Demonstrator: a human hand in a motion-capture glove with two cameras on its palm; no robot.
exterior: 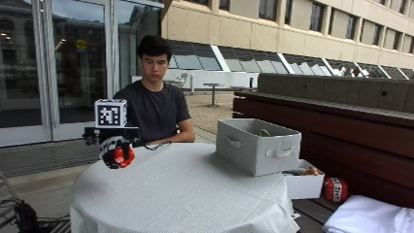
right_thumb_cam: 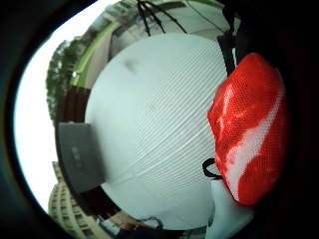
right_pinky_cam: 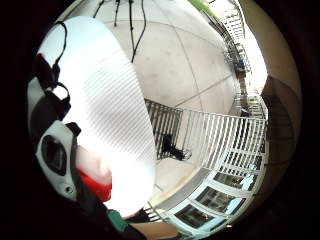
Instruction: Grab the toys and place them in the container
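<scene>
White tablecloth [exterior: 187, 194] lay nearest the camera, draped over a round surface [exterior: 116, 213] and hanging down its sides. Above the surface's edge on the person's right side, the gloved right hand [exterior: 117, 152] was raised clear of the cloth, its grip curled round a red toy [exterior: 123, 155]. The thumb side palm view showed that toy [right_thumb_cam: 249, 129] close against the palm, red with white streaks and wrapped in a fine mesh, with the ribbed cloth [right_thumb_cam: 149, 124] spread out below it. In the little finger side palm view only a sliver of the red toy [right_pinky_cam: 97, 187] showed beside the cloth [right_pinky_cam: 110, 115], with paving [right_pinky_cam: 190, 65] and a white railing [right_pinky_cam: 225, 135] beyond.

A grey container [exterior: 257, 144] with side handles stood on the surface well apart from the hand, and something green [exterior: 265, 132] showed inside it. Just beside it stood a small white box [exterior: 304, 184] holding a few items too small to tell.
</scene>
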